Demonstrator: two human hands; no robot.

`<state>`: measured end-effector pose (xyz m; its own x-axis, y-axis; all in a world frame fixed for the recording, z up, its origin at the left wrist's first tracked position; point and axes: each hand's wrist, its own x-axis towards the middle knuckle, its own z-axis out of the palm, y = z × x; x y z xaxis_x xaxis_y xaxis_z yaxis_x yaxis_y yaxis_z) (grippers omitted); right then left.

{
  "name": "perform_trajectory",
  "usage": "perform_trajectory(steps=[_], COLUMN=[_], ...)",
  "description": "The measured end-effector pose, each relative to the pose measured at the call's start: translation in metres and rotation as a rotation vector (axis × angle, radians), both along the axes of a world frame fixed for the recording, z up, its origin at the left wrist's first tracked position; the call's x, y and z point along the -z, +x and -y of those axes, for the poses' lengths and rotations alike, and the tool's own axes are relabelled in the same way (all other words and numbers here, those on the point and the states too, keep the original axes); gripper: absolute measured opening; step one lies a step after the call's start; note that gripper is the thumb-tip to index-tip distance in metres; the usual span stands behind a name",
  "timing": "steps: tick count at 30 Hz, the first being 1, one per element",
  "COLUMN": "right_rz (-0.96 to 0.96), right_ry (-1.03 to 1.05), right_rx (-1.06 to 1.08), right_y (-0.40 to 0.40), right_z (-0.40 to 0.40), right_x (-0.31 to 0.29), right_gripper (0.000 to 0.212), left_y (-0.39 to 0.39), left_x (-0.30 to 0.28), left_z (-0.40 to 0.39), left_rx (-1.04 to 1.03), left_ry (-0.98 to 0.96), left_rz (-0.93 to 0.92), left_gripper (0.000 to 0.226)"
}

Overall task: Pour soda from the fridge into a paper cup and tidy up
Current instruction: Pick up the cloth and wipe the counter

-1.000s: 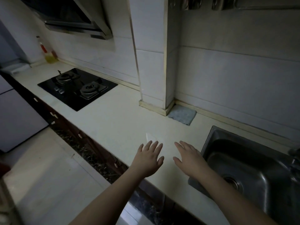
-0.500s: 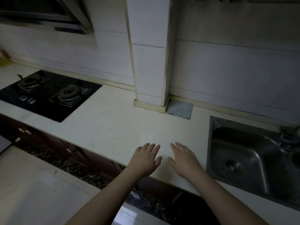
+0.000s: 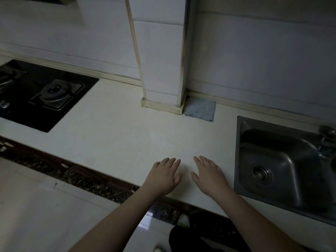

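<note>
My left hand point(image 3: 163, 176) and my right hand point(image 3: 209, 174) lie palm down, side by side, on the pale countertop point(image 3: 118, 135) near its front edge. Both hands are open with fingers spread and hold nothing. A small gap separates them. No soda, fridge or paper cup is in view.
A steel sink point(image 3: 283, 170) is set into the counter just right of my right hand, with a tap point(image 3: 327, 140) at its far right. A black gas hob point(image 3: 40, 93) sits at the left. A grey cloth point(image 3: 201, 110) lies beside a tiled column point(image 3: 160, 70). White floor below.
The view has swung right and tilted down: the hob slid left, the sink came closer. Both hands stay flat and open on the counter, now slightly closer together.
</note>
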<state>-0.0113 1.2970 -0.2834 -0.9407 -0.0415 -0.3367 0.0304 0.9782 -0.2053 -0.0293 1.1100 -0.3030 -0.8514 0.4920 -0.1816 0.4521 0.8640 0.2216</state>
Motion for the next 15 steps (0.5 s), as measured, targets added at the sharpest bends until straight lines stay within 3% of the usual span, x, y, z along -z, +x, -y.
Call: perform_trajectory(steps=[8,15], right_rz=[-0.003,-0.110], right_ry=[-0.037,0.030], right_rx=[-0.012,0.036], right_y=[-0.081,-0.180], right_z=[-0.013,-0.048], right_x=[0.019,0.030], right_gripper=[0.060,0.058], left_y=[-0.068,-0.171], left_x=[0.009,0.009], left_z=[-0.024,-0.071], left_rx=[0.029,0.033], left_ry=[0.003,0.071], left_rz=[0.044,-0.009], left_gripper=[0.075,0.062])
